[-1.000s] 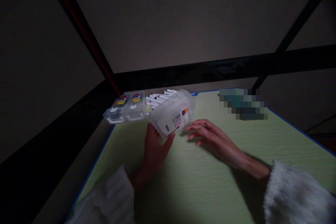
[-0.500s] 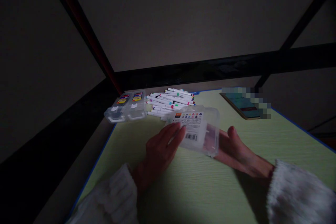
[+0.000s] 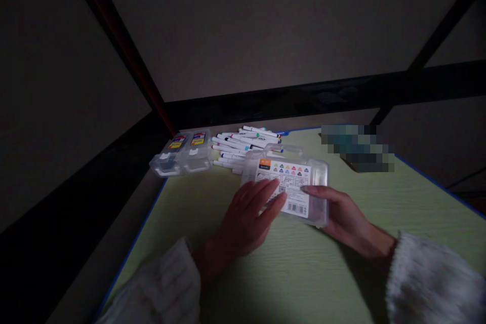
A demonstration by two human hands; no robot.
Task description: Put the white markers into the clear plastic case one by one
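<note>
Since the earlier frame, the clear, rectangular plastic case [image 3: 292, 192] had shifted rightward above the pale green tabletop [image 3: 296, 273]. I had the right hand [image 3: 347, 217] pinching its right end; the left hand [image 3: 246, 217] lay half-curled across it, grip unclear. I judged it light, stiff, slippery, best held by both ends.

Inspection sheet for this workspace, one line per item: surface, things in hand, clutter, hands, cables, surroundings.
Surface: pale green table with blue edging.
Things in hand: clear plastic case, its printed label facing the camera; contents cannot be told.
Clutter: white markers heaped behind it; two clear latched cases to the left; pixelated flat object to the right.
Left hand: fingers across the label.
Right hand: holding the case's right end, thumb in front.
Cables: nothing certain seen.
Surroundings: grey panels, dark bars; dim light.
</note>
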